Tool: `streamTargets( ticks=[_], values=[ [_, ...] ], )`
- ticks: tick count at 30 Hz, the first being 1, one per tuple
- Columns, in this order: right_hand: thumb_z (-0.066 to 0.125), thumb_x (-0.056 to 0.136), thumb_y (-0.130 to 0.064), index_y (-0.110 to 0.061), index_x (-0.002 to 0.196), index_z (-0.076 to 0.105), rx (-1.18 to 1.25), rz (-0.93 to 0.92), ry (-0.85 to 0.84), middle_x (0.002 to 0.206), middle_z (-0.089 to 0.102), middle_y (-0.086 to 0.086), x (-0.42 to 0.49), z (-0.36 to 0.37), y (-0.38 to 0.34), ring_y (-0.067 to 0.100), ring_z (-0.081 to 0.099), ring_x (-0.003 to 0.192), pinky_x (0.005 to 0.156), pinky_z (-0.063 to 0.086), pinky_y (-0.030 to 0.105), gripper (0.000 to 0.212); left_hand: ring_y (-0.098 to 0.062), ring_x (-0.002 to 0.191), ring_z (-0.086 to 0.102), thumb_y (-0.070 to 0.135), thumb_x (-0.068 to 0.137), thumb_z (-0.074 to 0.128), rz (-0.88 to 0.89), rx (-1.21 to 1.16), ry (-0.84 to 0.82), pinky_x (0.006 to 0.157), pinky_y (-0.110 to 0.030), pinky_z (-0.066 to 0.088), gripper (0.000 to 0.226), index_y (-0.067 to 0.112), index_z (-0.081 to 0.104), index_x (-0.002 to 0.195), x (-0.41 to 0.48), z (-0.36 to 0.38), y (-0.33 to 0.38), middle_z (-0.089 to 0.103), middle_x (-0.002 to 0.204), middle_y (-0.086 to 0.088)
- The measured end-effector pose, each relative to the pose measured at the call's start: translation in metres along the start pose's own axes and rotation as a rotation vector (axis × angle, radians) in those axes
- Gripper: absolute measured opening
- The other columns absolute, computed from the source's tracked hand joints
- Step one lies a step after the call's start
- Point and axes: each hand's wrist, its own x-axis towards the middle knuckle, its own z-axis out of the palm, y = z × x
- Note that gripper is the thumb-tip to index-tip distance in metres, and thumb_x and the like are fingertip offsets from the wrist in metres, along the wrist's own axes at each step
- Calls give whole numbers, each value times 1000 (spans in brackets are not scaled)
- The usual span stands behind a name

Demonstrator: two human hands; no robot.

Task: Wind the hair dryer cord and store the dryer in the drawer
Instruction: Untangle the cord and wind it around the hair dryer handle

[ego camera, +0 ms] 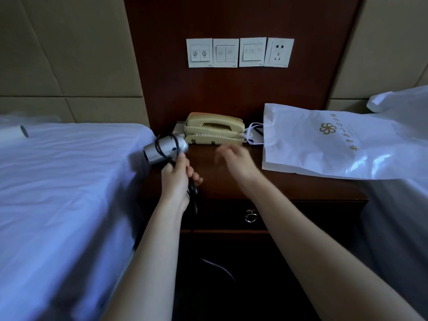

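Observation:
My left hand (176,179) grips the handle of a silver hair dryer (165,149), its barrel pointing left over the nightstand's left edge. Loops of black cord (159,144) lie wound around the barrel, and more cord hangs down below my left hand. My right hand (234,159) hovers blurred above the nightstand top (231,181), fingers apart, holding nothing that I can see. The drawer (220,215) in the nightstand front is closed, with a metal ring pull (250,217).
A beige telephone (214,128) sits at the back of the nightstand. A white plastic bag (335,142) lies on the right side. Beds with white sheets (64,181) flank both sides. Wall switches and a socket (279,52) are above.

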Motion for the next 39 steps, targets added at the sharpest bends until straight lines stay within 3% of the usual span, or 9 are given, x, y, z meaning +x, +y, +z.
streamTargets(
  ticks=[4, 9, 13, 15, 20, 23, 29, 34, 39],
  values=[
    [34, 100, -20, -15, 81, 58, 105, 212, -408, 82, 61, 5, -41, 12, 40, 17, 60, 81, 77, 46, 28, 31, -5, 30, 39, 31, 100, 39, -33, -141, 74, 36, -16, 39, 41, 14, 44, 63, 1, 3, -5, 37, 35, 11],
    [41, 99, -29, -14, 82, 55, 226, 236, -452, 80, 57, 3, -46, 10, 46, 17, 59, 79, 75, 49, 28, 26, -6, 28, 36, 26, 100, 38, -40, -232, 192, 34, -15, 34, 39, 13, 43, 64, 5, 3, -5, 32, 52, 2],
    [48, 96, -30, -18, 89, 60, 138, 372, -912, 83, 68, 3, -59, 1, 59, 12, 64, 79, 81, 49, 26, 19, -5, 27, 33, 26, 101, 37, -55, -290, 224, 34, -13, 30, 41, 13, 42, 63, 5, 3, -7, 34, 42, 6],
    [48, 96, -22, -17, 80, 61, 85, 354, -1008, 73, 68, -2, -59, -7, 61, 9, 64, 74, 80, 48, 24, 22, -5, 26, 31, 25, 101, 36, -60, -317, 221, 33, -13, 28, 41, 14, 41, 63, 5, 4, -7, 33, 35, 9],
    [49, 96, -26, -16, 65, 52, 7, 374, -936, 54, 46, -4, -49, -39, 62, 8, 47, 50, 71, 46, 24, 33, -5, 25, 25, 25, 101, 34, -173, -452, 252, 31, -12, 24, 39, 14, 36, 64, 8, -8, -4, 27, 37, 8],
    [50, 93, -39, -17, 63, 49, -88, 380, -925, 52, 37, -6, -44, -66, 62, 9, 34, 46, 59, 39, 22, 37, -5, 25, 21, 26, 101, 33, -193, -414, 235, 31, -11, 20, 39, 16, 35, 63, 9, -13, -2, 22, 48, 6],
    [53, 81, -49, -19, 55, 48, -122, 416, -753, 47, 26, -6, -37, -115, 58, 12, 21, 45, 49, 24, 24, 40, -3, 23, 21, 24, 102, 36, -211, -275, 115, 29, -11, 16, 38, 14, 38, 65, 10, -15, -2, 25, 33, 10],
    [55, 79, -46, -17, 58, 44, 166, 236, -416, 48, 22, -8, -32, -107, 47, 7, 16, 42, 40, 14, 17, 38, -4, 24, 23, 20, 100, 41, -198, -32, 4, 31, -9, 18, 35, 11, 41, 66, 7, -9, -4, 28, 31, 10],
    [36, 101, -29, -15, 69, 49, 474, 89, -346, 47, 26, -12, -21, -78, 21, 2, 20, 39, 35, 20, 13, 37, -2, 25, 25, 18, 98, 44, -136, 183, -132, 29, -12, 19, 32, 9, 44, 68, -10, 8, -10, 28, 32, 11]
  ],
)
